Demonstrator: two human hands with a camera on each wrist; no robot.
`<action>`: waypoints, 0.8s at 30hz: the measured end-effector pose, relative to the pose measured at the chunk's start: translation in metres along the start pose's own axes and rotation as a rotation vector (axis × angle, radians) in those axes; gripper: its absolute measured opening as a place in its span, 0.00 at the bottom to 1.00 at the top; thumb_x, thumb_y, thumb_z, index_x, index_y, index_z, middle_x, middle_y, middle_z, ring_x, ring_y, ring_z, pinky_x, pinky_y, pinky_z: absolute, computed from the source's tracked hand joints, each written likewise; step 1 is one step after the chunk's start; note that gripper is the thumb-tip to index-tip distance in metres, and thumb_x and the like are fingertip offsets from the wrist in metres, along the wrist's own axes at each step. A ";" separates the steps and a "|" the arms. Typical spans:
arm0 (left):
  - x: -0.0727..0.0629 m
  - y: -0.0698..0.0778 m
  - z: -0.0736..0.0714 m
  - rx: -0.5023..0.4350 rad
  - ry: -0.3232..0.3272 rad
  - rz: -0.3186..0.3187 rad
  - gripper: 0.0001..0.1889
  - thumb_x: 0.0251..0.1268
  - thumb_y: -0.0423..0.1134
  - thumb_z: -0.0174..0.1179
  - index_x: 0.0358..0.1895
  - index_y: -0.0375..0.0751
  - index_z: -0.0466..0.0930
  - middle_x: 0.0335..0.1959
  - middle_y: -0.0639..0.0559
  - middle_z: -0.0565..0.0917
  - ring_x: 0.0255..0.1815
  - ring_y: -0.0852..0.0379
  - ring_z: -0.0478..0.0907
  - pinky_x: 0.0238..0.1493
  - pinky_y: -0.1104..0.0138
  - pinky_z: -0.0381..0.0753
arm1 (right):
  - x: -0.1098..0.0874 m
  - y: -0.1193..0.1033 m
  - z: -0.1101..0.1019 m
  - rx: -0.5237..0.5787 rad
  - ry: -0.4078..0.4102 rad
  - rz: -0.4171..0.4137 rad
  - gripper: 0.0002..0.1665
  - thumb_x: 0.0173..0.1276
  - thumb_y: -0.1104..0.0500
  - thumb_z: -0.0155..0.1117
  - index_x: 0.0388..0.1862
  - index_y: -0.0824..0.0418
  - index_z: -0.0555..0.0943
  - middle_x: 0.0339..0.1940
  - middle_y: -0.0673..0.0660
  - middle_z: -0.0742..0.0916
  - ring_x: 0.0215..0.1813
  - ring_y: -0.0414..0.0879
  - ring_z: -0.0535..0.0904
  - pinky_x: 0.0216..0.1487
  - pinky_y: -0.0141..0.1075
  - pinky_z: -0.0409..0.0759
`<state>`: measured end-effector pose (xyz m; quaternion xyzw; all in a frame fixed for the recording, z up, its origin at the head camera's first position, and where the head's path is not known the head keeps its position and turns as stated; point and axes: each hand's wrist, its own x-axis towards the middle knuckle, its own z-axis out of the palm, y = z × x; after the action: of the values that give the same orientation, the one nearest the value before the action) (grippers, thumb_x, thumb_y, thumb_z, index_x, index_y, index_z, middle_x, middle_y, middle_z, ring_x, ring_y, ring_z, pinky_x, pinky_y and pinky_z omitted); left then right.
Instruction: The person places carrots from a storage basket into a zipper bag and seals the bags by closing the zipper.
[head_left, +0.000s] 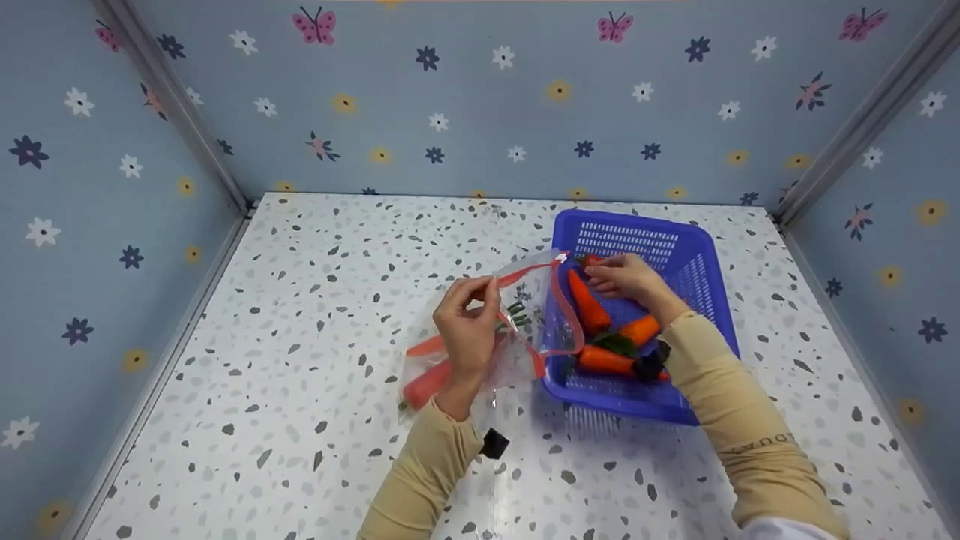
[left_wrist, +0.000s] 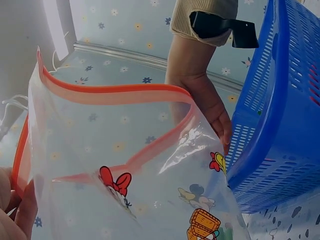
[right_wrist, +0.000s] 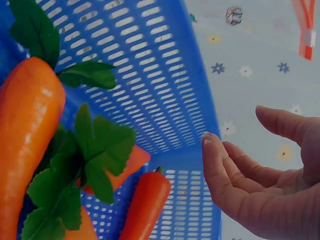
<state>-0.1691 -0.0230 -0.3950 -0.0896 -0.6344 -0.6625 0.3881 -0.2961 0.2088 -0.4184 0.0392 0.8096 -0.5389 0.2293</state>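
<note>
My left hand [head_left: 466,322] pinches the rim of a clear zip bag [left_wrist: 165,200] between thumb and finger. The bag has an orange-red zip strip and cartoon prints, and its mouth gapes toward the blue basket [head_left: 637,411]. Inside the bag lies a reddish, carrot-shaped vegetable [head_left: 426,386], blurred by the plastic; green stems show there too. Over the basket is my right hand [right_wrist: 265,185], fingers loosely bent, thumb apart, holding nothing. Below it in the basket are several orange carrots [right_wrist: 32,120] with green leaves [right_wrist: 102,150], and a red vegetable [right_wrist: 145,205].
The speckled white table [head_left: 285,420] carries the bag and basket. Flower-patterned panels [head_left: 480,97] stand at the back and both sides. A white zip slider [head_left: 560,258] sits at the bag's corner, against the basket's left rim.
</note>
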 end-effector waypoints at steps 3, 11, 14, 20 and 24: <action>0.000 0.000 0.000 -0.001 0.000 -0.002 0.03 0.52 0.21 0.57 0.29 0.24 0.79 0.23 0.40 0.76 0.23 0.56 0.74 0.18 0.72 0.74 | 0.006 0.007 -0.003 0.023 0.003 0.056 0.28 0.64 0.55 0.56 0.54 0.75 0.66 0.27 0.52 0.80 0.28 0.40 0.78 0.42 0.37 0.77; 0.000 -0.001 0.001 -0.011 0.002 -0.003 0.03 0.52 0.20 0.56 0.29 0.23 0.78 0.23 0.40 0.76 0.24 0.57 0.74 0.17 0.72 0.74 | 0.017 0.027 -0.006 0.041 0.014 0.187 0.31 0.61 0.53 0.59 0.56 0.72 0.67 0.44 0.62 0.78 0.43 0.51 0.76 0.54 0.44 0.70; 0.000 -0.001 0.001 -0.006 0.001 0.009 0.03 0.52 0.20 0.56 0.29 0.23 0.79 0.23 0.40 0.76 0.24 0.57 0.74 0.17 0.70 0.74 | 0.017 0.033 -0.005 0.039 0.034 0.217 0.33 0.59 0.51 0.61 0.56 0.71 0.66 0.47 0.64 0.77 0.45 0.54 0.74 0.53 0.43 0.70; -0.003 -0.016 0.000 0.009 -0.002 0.018 0.03 0.53 0.23 0.57 0.30 0.27 0.80 0.24 0.44 0.77 0.24 0.58 0.74 0.18 0.68 0.75 | 0.020 0.044 -0.005 -0.052 0.043 0.255 0.38 0.57 0.47 0.62 0.58 0.68 0.62 0.50 0.64 0.75 0.48 0.55 0.72 0.52 0.46 0.71; -0.005 -0.029 0.000 0.004 0.005 0.023 0.03 0.55 0.27 0.58 0.31 0.31 0.81 0.24 0.48 0.78 0.24 0.58 0.74 0.17 0.70 0.74 | 0.024 0.052 -0.005 -0.069 0.023 0.258 0.40 0.56 0.46 0.63 0.60 0.68 0.63 0.51 0.64 0.75 0.47 0.54 0.74 0.48 0.44 0.74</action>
<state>-0.1835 -0.0244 -0.4204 -0.0945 -0.6338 -0.6570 0.3972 -0.3032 0.2309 -0.4712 0.1414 0.8184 -0.4764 0.2887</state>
